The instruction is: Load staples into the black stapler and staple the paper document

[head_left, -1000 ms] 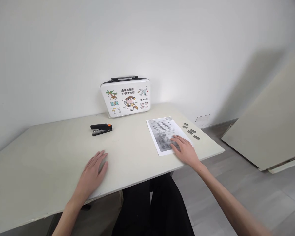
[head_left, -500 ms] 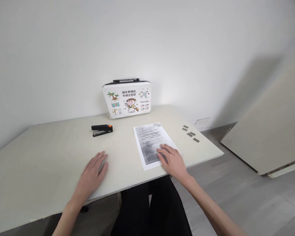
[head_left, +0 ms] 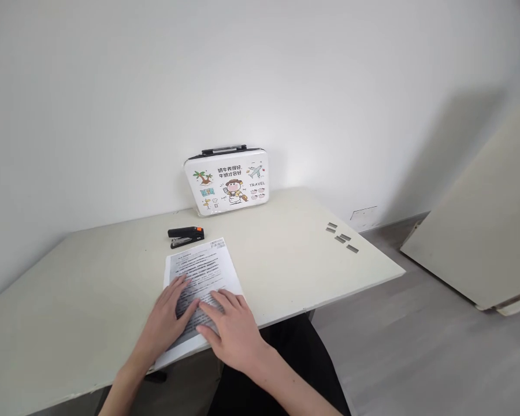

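Observation:
A printed sheet of paper [head_left: 205, 266] lies at the front edge of the table, its near edge reaching about the table's rim. My left hand [head_left: 167, 315] rests flat over the sheet's left side, fingers stretched out. On its right side lies my right hand [head_left: 234, 329], palm down with fingers spread; the two thumbs and forefingers come close together. Whether more than one sheet is stacked there I cannot tell. Just beyond the paper's top left corner sits a black stapler [head_left: 185, 236] with an orange patch.
A white cartoon-printed case [head_left: 227, 182] stands against the wall at the back of the table [head_left: 281, 248]. Several strips of staples [head_left: 340, 238] lie near the right edge. A pale panel [head_left: 481, 231] leans beyond the table on the right.
My right hand has slid the paper leftward, from the right part of the table to my left hand. My left hand now lies on the sheet. The view has shifted slightly.

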`<action>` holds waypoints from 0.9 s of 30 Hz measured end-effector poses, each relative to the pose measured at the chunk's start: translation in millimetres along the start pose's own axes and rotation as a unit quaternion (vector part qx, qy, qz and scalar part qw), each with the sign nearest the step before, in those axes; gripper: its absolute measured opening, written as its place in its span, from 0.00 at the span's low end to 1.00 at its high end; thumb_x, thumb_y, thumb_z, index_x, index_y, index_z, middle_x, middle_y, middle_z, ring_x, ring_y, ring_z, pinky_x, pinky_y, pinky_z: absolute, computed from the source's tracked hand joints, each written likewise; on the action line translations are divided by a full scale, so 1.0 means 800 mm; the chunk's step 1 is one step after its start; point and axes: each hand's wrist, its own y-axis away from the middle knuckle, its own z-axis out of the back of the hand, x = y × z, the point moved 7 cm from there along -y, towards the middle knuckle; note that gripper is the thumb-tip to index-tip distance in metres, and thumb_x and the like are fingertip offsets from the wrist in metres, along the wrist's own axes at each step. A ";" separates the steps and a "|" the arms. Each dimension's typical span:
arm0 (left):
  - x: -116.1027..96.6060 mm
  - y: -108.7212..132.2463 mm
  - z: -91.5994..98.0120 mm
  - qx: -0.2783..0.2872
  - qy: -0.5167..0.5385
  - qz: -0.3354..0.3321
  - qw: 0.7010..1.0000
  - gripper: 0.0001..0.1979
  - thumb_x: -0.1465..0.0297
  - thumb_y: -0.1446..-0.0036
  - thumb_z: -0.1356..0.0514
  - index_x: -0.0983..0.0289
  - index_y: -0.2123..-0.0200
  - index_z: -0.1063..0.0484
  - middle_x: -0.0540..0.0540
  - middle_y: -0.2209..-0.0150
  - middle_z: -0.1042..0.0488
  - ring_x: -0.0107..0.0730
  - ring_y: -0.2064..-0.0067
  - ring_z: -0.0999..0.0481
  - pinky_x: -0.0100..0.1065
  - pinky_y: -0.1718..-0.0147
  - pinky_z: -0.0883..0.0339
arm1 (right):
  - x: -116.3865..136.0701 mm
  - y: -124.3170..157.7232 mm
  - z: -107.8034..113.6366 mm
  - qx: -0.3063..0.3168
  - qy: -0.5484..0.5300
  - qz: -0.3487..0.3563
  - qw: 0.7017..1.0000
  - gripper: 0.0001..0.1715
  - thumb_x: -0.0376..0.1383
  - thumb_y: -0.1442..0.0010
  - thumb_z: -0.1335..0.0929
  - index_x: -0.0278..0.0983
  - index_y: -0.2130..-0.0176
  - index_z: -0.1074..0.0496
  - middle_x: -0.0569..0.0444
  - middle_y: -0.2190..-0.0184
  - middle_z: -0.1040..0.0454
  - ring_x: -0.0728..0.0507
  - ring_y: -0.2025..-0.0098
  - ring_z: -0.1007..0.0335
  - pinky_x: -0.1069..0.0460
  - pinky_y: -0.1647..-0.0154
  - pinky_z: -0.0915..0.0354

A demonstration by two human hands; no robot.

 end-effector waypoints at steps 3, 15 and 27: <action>0.010 0.007 0.004 0.031 -0.029 -0.016 0.999 0.33 0.46 0.32 0.48 0.58 0.34 0.32 0.58 0.29 0.35 0.51 0.28 0.38 0.55 0.30 0.44 | -0.022 0.018 0.031 -0.016 -0.027 0.018 0.999 0.27 0.48 0.25 0.39 0.47 0.32 0.34 0.52 0.29 0.37 0.37 0.28 0.42 0.38 0.30 0.37; 0.058 0.005 0.039 0.027 0.019 0.009 0.999 0.34 0.43 0.35 0.47 0.55 0.35 0.31 0.55 0.30 0.34 0.53 0.29 0.37 0.54 0.30 0.43 | -0.333 0.144 0.232 -0.216 0.209 -0.279 0.912 0.46 0.57 0.33 0.37 0.32 0.28 0.47 0.28 0.26 0.55 0.20 0.23 0.62 0.25 0.32 0.45; 0.091 -0.011 0.026 0.054 -0.009 -0.001 0.998 0.36 0.40 0.37 0.47 0.54 0.34 0.31 0.52 0.30 0.34 0.51 0.27 0.41 0.53 0.28 0.47 | -0.472 0.041 0.264 -0.212 0.192 -0.368 0.885 0.48 0.56 0.40 0.33 0.29 0.33 0.36 0.29 0.32 0.38 0.25 0.31 0.39 0.34 0.33 0.41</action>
